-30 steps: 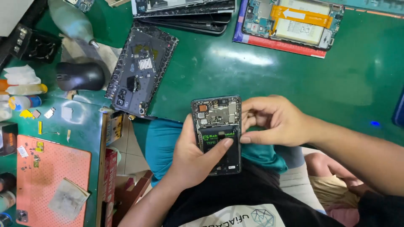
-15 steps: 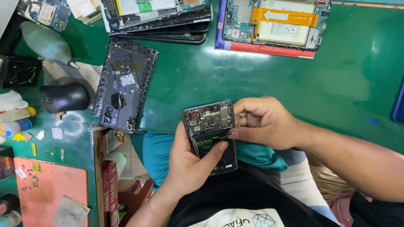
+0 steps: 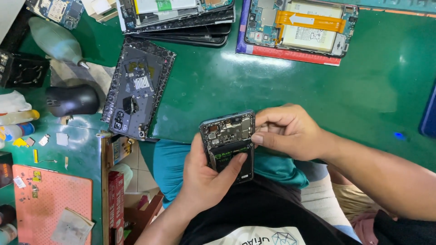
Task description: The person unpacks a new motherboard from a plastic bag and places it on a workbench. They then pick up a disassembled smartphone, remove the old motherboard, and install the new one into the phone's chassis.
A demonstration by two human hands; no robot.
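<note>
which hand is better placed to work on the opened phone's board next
Probably the right hand: its fingertips already sit at the exposed circuit board's edge, while the left hand is busy cradling the opened phone, thumb across its lower half.

Bare green mat (image 3: 290, 90) beyond opened phone (image 3: 229, 143)

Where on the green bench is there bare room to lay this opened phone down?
Bare green mat lies between the detached back cover, the orange-strapped phone and the right hand, stretching right toward the blue object. The top edge is crowded with stacked phones; the left is crowded around the mouse.
</note>
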